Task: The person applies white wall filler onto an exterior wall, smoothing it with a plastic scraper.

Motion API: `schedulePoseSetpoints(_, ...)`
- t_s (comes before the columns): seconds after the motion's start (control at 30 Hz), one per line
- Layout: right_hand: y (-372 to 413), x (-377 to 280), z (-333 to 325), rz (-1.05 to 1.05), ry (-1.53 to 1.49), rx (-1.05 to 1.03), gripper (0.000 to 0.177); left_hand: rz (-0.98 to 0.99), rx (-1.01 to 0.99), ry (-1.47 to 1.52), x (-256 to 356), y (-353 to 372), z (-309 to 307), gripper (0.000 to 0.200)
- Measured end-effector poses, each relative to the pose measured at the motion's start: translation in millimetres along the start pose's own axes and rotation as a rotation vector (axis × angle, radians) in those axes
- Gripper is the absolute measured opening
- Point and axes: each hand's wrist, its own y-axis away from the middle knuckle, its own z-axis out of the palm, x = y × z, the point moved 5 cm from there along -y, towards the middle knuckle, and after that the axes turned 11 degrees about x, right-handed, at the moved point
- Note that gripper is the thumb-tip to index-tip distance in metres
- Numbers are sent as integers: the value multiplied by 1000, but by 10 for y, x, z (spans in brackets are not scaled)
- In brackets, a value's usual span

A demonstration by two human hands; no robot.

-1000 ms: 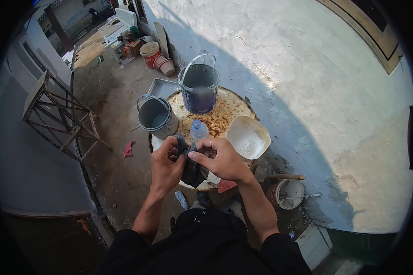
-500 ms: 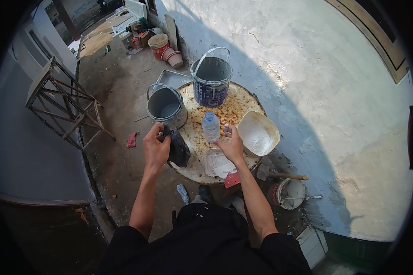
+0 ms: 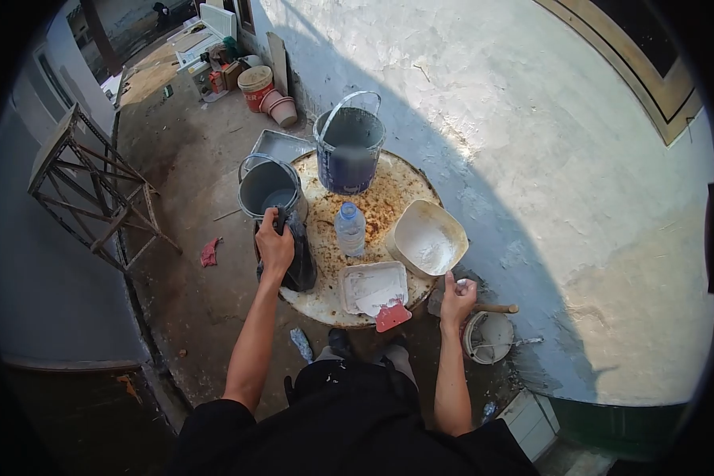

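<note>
Black cloth (image 3: 300, 266) hangs at the near-left edge of the rusty table (image 3: 389, 198), gripped by the closed fingers of the left hand (image 3: 275, 244), while the right hand (image 3: 457, 297) hovers curled off its right edge, hold impossible to tell.

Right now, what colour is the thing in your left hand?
Black. The bag in the left hand shows best in the head view.

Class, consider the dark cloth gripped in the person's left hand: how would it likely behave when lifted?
The dark cloth looks floppy: it sags in folds below the left hand by the rim of the table. It is probably light, since one hand holds it. It is unlikely to roll.
</note>
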Motion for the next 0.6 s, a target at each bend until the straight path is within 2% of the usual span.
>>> schedulePoseSetpoints(0.07, -129, -34, -85, 360, 50, -82, 59, -23, -26, 14, -34, 84, 17, 28)
schedulePoseSetpoints(0.17, -287, 112, 137, 486, 87, -324, 73, -94, -94, 40, 102, 99, 47, 28)
schedulePoseSetpoints(0.27, -425, 405, 438, 610, 7, -483, 72, 13, -25, 41, 48, 136, 61, 33)
schedulePoseSetpoints(0.37, -390, 246, 539, 526, 67, -522, 60, 36, -4, 10, 14, 192, 18, 39)
schedulePoseSetpoints(0.47, -463, 420, 557, 713, -92, -459, 47, 103, -13, -11, -64, 230, -63, 43)
schedulePoseSetpoints(0.57, -490, 493, 587, 611, -63, -424, 42, 207, 36, -89, -28, 273, -189, 42)
schedulePoseSetpoints(0.6, -491, 484, 600, 618, -64, -477, 44, 160, 14, -81, 1, 281, -220, 44)
